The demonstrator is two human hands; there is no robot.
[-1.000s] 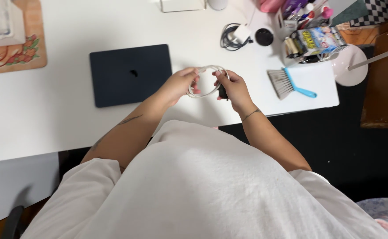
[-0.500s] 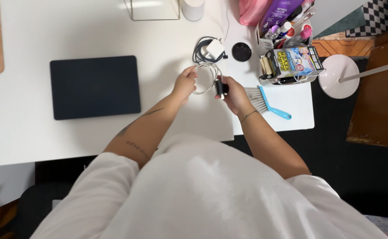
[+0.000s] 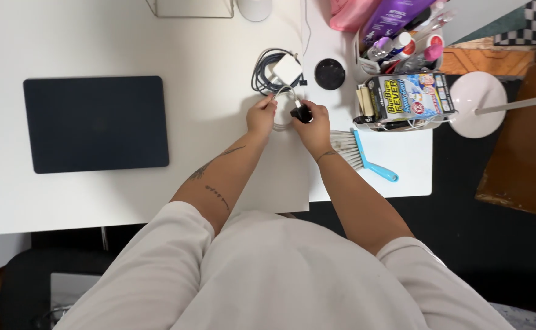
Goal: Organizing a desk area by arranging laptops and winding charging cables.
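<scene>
Over the white table (image 3: 127,201), the left hand (image 3: 260,116) pinched a thin white cable coiled in a loop (image 3: 282,113), while the right hand (image 3: 313,125) gripped a small black plug (image 3: 301,113) at the cable's end. The hands sat close together, nearly touching. The plug's long axis ran roughly toward the far edge, its exact facing unclear. Just beyond lay a white square charger with dark wound cord (image 3: 280,70); a closed dark laptop (image 3: 95,124) lay well left.

Matt white table (image 3: 97,201); dark matt laptop (image 3: 95,124); plastic brush (image 3: 365,156).
</scene>
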